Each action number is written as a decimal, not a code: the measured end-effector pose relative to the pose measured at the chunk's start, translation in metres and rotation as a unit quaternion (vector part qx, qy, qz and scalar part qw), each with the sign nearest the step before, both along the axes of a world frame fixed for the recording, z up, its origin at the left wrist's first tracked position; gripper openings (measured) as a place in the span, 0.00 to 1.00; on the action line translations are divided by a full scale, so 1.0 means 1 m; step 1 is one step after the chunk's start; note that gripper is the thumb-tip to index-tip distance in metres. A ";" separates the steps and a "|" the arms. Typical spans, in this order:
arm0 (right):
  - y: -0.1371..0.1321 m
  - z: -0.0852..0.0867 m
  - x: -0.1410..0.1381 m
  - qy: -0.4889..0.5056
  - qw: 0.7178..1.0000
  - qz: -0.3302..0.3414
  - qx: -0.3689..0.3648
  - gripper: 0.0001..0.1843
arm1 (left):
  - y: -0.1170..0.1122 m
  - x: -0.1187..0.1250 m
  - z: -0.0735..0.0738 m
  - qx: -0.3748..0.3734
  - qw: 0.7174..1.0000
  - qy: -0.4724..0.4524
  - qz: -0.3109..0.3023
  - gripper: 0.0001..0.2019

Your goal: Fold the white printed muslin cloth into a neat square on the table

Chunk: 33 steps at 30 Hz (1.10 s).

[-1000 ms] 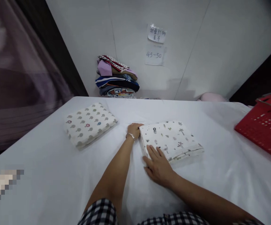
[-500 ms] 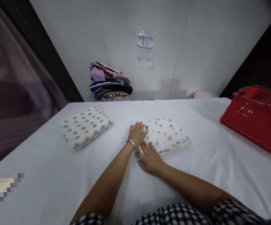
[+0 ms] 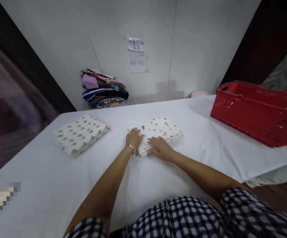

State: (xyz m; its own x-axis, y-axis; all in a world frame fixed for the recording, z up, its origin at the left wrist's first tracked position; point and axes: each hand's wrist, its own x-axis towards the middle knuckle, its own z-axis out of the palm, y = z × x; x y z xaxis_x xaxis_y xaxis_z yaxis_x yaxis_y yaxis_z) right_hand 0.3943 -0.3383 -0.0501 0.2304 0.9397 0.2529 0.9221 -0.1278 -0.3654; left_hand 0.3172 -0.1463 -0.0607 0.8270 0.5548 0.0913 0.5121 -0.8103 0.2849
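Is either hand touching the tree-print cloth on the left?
No, left hand and right hand both rest on the middle cloth; the tree-print cloth lies apart.

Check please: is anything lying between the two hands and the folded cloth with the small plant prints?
Nothing visible does. The left hand rests flat on the near left corner of the folded cloth, the right hand on its near edge. The spotted cloth lies apart to the left, the red basket to the right.

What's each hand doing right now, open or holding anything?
Left hand: open, flat on the left edge of the folded printed cloth.
Right hand: open, palm down on the cloth's near edge, gripping nothing.
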 end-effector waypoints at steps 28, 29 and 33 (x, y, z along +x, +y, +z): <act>-0.071 -0.006 0.135 0.403 0.851 -0.332 -0.052 0.12 | -0.075 -0.066 -0.009 0.114 0.990 -0.012 -0.078 0.18; -0.071 -0.006 0.136 0.398 0.854 -0.331 -0.056 0.12 | -0.076 -0.067 -0.010 0.114 0.990 -0.015 -0.077 0.18; -0.069 -0.002 0.140 0.380 0.862 -0.328 -0.069 0.16 | -0.077 -0.071 -0.014 0.116 0.989 -0.031 -0.086 0.20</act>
